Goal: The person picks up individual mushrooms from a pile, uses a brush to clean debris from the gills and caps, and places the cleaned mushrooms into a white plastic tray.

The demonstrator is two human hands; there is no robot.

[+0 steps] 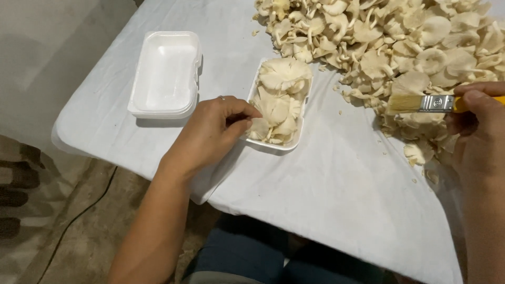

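My left hand rests on the white cloth at the near left corner of a white foam tray and pinches a pale oyster mushroom lying in it. The tray is filled with more flat mushrooms. My right hand is at the right edge and holds a paintbrush with a yellow handle, metal band and pale bristles. The bristles point left, over the edge of a large heap of oyster mushrooms.
A stack of empty white foam trays sits at the left on the table's white cloth. Small mushroom crumbs are scattered near the heap. The table's left edge drops to a patterned floor with a dark cable.
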